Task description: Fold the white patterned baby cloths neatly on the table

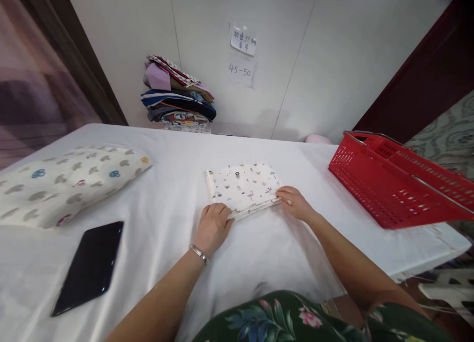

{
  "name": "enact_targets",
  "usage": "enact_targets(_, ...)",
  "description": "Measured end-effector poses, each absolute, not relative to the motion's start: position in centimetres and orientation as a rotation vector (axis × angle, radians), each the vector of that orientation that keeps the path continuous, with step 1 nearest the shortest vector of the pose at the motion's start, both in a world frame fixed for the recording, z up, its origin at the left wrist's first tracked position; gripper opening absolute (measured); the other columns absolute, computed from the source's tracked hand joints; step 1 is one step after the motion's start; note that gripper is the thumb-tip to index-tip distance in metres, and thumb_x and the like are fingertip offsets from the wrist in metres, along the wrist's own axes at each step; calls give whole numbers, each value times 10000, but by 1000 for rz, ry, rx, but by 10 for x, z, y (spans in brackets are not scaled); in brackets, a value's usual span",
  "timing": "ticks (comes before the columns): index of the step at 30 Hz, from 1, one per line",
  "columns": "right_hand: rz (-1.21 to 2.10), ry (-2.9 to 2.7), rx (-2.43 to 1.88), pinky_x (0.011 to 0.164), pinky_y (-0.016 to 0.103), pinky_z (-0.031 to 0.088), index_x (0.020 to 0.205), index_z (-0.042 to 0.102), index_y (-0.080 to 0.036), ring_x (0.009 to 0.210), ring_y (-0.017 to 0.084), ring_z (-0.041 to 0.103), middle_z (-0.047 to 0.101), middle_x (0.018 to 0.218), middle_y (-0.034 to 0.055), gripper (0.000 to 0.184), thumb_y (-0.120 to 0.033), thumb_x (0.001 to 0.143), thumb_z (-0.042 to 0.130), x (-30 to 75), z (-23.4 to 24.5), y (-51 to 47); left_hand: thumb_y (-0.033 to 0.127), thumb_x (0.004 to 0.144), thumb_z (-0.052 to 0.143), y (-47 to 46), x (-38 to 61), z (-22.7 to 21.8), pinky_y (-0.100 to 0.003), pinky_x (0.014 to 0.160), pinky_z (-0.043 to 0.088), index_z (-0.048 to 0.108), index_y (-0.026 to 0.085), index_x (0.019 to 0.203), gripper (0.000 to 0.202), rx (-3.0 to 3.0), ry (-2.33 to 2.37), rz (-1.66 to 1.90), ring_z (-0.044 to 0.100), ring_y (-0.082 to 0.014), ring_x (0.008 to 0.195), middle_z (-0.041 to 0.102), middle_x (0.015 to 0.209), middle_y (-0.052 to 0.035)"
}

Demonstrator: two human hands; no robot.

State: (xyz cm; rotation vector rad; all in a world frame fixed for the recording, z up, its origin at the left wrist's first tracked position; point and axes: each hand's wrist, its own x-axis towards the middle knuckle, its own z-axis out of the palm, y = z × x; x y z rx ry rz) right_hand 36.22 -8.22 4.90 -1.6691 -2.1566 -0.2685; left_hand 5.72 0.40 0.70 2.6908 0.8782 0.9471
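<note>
Folded white cloth (244,186), small printed motifs, layered near edge, flat on white table (170,199)

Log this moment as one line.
left hand: holding folded cloth, near-left corner | right hand: holding near-right corner | red basket: on tablecloth, right

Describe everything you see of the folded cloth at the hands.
The folded cloth is white fabric scattered with small grey, green and pink motifs. It lies on the white tablecloth as a rough rectangle, slightly askew, with stacked layers showing along its near edge. The left hand covers its near left corner; the right hand pinches its near right corner.
</note>
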Motion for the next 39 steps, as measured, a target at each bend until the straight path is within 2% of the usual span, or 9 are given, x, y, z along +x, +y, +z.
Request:
enact_targets(17, -388, -2175, -1756, 821, 365, 390, 931, 644, -211, 857, 188, 536, 634, 885, 61, 219, -200, 881, 431, 359, 50, -67, 185, 792, 525, 4, 57, 7, -375, 824, 390, 561, 194, 881, 96, 2671, 878, 936, 500, -213, 927, 583, 923, -54)
enact_targets(31, -288, -2180, -1734, 779, 336, 412, 962, 645, -208, 866, 190, 534, 637, 920, 58, 246, -193, 889, 410, 358, 48, -73, 189, 795, 525, 4, 57, 6, -368, 817, 393, 560, 193, 890, 102, 2667, 886, 928, 505, -216, 930, 578, 928, -57)
enact_targets(39, -536, -2077, -1932, 694, 318, 373, 877, 635, -212, 766, 194, 488, 584, 816, 59, 193, -215, 875, 442, 352, 47, -70, 189, 793, 524, 3, 57, 7, -361, 795, 408, 562, 196, 888, 103, 2651, 894, 913, 505, -211, 916, 579, 929, -58)
